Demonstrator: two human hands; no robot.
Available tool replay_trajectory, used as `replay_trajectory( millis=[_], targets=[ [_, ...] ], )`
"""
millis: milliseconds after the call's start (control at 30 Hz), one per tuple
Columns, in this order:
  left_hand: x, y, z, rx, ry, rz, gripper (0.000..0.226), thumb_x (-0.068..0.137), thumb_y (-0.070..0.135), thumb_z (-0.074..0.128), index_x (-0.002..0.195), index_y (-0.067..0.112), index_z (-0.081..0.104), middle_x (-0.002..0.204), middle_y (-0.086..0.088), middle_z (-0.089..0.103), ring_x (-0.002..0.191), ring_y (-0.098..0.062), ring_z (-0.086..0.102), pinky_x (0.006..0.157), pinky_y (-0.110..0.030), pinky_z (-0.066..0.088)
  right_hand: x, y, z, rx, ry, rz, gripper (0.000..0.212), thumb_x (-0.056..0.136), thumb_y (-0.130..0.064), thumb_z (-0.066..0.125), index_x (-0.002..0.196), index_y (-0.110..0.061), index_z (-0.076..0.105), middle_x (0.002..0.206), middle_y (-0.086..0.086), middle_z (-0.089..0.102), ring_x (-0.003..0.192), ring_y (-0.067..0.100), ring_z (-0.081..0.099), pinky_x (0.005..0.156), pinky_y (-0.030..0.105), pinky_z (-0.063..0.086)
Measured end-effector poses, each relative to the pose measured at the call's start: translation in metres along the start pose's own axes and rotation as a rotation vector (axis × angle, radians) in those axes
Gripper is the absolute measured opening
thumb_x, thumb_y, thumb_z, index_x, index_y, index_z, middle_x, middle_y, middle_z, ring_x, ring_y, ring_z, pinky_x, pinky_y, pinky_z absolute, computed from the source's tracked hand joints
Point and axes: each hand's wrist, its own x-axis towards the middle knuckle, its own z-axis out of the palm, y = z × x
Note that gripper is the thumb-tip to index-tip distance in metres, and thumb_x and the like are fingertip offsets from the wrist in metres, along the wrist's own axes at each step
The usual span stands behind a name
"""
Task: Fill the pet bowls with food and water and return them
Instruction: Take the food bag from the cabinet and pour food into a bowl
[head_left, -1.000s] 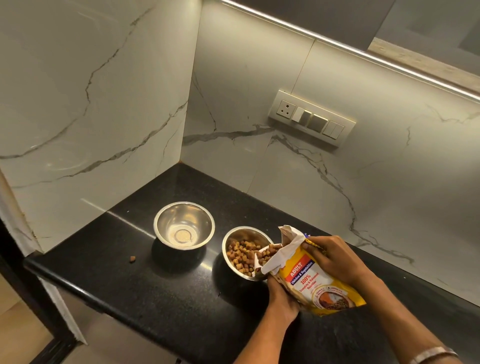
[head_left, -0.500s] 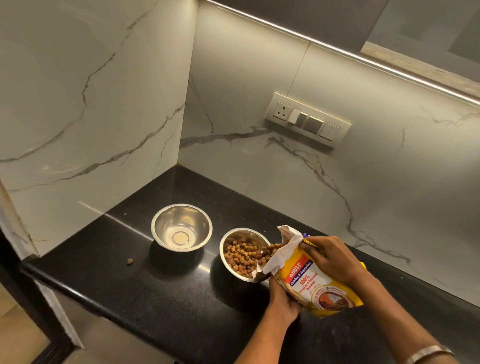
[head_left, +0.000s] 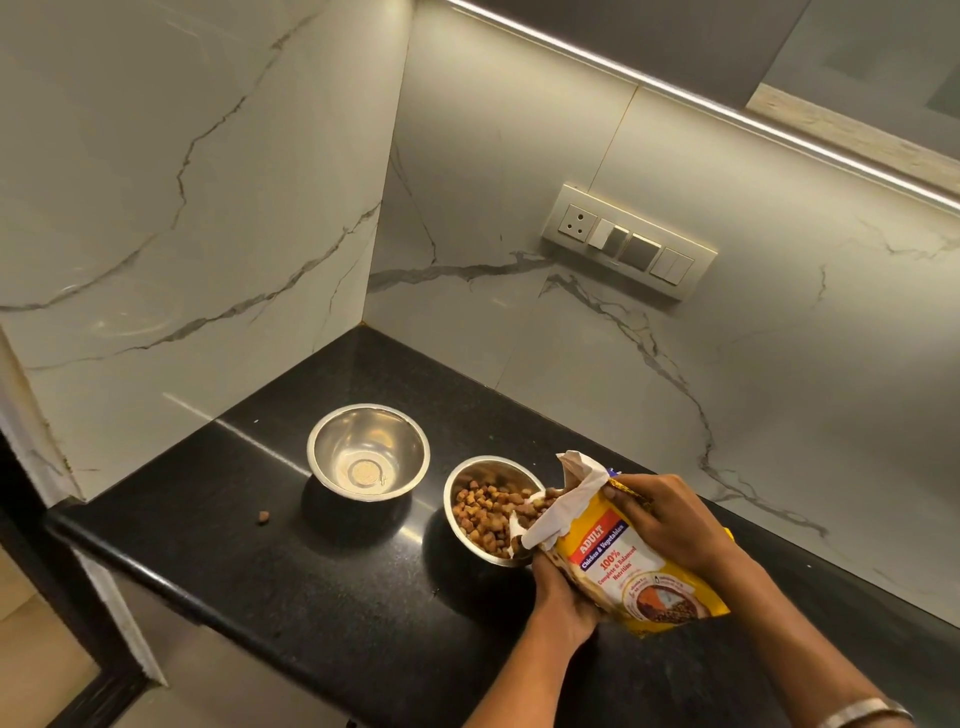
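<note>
With your right hand (head_left: 670, 525) clamped over the food bag (head_left: 628, 566) and left hand (head_left: 563, 592) cupping it beneath, hold its mouth just over the near bowl (head_left: 485, 512) and tip gently.

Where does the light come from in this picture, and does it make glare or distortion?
Head view: an LED strip under the cabinet lights the scene; it reflects as a bright streak on the black counter; the empty bowl casts a dark shadow toward the camera; wide-angle bending curves the wall edges.
</note>
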Motion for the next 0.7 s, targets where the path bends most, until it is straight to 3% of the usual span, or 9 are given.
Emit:
replay_trajectory(
  millis=[100,300,467,700],
  targets=[
    [-0.001,0.0,0.003,-0.002,0.02,-0.004,0.074,0.096,0.068,0.019,0.128,0.021,0.065,0.117,-0.015,0.074,0.113,-0.041,0.066,0.1,-0.064,0.046,0.002,-0.004,-0.002,-0.003,0.0,-0.024,0.038,0.089,-0.043,0.046,0.119,-0.026,0.063,0.097,-0.007,0.071,0.075,0.003,0.07,0.067,0.016,0.057],
    [-0.001,0.001,0.005,0.013,-0.04,-0.006,0.071,0.095,0.068,0.022,0.131,0.022,0.064,0.121,-0.015,0.072,0.114,-0.041,0.066,0.101,-0.067,0.044,0.004,-0.008,-0.008,-0.065,0.031,-0.055,0.028,0.094,-0.035,0.048,0.114,-0.026,0.064,0.089,-0.014,0.067,0.069,0.0,0.068,0.063,0.011,0.054],
    [-0.011,0.002,0.006,-0.004,-0.077,-0.026,0.078,0.093,0.071,0.015,0.131,0.022,0.063,0.117,-0.014,0.073,0.112,-0.04,0.066,0.097,-0.066,0.046,0.006,-0.01,-0.011,-0.099,0.076,-0.068,0.036,0.092,-0.041,0.043,0.112,-0.021,0.067,0.085,-0.013,0.067,0.07,0.004,0.068,0.065,0.015,0.055],
    [-0.016,-0.007,-0.006,-0.144,-0.185,-0.002,0.089,0.075,0.08,0.039,0.139,0.02,0.056,0.133,-0.02,0.064,0.124,-0.044,0.058,0.104,-0.07,0.038,0.013,-0.016,-0.016,-0.112,0.11,-0.053,0.031,0.095,-0.032,0.047,0.114,-0.016,0.066,0.087,-0.002,0.073,0.068,0.008,0.07,0.064,0.023,0.058]
  ],
)
